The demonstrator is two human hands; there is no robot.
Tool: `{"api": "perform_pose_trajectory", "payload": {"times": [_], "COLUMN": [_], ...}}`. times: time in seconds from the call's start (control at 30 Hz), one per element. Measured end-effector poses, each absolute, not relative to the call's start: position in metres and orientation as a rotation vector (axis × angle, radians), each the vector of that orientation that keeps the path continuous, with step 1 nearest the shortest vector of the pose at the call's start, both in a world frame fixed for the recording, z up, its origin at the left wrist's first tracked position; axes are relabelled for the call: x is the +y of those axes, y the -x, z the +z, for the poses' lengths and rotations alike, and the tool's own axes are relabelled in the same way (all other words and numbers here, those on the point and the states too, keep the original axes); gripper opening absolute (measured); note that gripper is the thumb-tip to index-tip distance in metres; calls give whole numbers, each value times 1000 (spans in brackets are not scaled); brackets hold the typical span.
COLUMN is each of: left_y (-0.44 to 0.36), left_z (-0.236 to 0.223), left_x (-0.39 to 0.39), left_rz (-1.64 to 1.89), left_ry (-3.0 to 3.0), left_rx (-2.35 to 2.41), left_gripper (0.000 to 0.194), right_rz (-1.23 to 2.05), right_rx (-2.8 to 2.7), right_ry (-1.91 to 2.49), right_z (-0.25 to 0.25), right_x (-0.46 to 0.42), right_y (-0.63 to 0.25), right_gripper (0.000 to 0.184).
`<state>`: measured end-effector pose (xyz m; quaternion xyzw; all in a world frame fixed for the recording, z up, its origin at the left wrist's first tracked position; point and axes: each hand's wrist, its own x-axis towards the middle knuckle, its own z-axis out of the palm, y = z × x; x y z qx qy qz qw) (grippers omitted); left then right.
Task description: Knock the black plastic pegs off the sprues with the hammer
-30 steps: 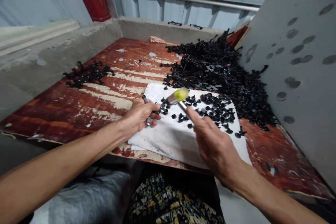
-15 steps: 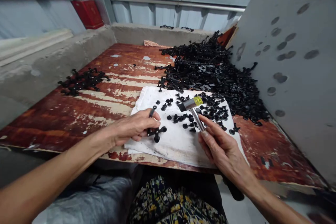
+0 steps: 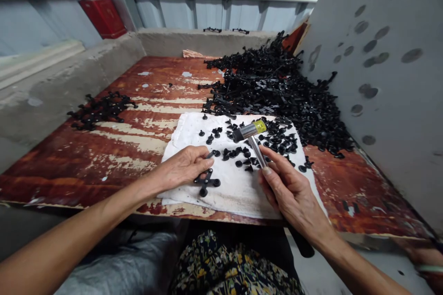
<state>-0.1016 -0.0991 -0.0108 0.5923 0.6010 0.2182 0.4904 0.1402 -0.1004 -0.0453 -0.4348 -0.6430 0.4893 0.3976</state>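
Note:
My left hand point(image 3: 190, 166) pinches a black jointed linkage point(image 3: 207, 182) with round knobs on its ends, just above a white cloth point(image 3: 224, 196). Part of the linkage is hidden by my fingers. Wrapped round the metal shaft of a mallet point(image 3: 249, 131) is my right hand point(image 3: 284, 179). The mallet head has one black face and one yellow face and is raised over the cloth. Several small black round-headed pieces point(image 3: 238, 152) lie loose on the cloth beneath and behind the mallet.
A large heap of black linkages point(image 3: 277, 87) covers the back right of the worn red table point(image 3: 166, 83). A smaller pile point(image 3: 100, 108) lies at the left. A grey spotted panel point(image 3: 387, 78) stands along the right side, and a concrete ledge point(image 3: 166, 41) borders the back.
My left hand has turned the linkage, so more of its knobbed ends show below the fingers. The mallet stays raised in my right hand. The whole view has shifted slightly.

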Motion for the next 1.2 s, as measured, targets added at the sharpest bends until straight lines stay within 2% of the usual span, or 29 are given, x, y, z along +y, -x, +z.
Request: {"api": "perform_pose_trajectory", "payload": {"times": [1.2], "left_y": [104], "left_z": [-19], "left_x": [-88], "left_rz": [462], "left_ry": [-1668], "left_rx": [1567], "left_gripper": [36], "right_rz": [1261], "right_rx": [-1628], "right_ry": [1101], "right_z": [-47], "right_x": [-99], "right_y": [-144], "right_gripper": [43]}}
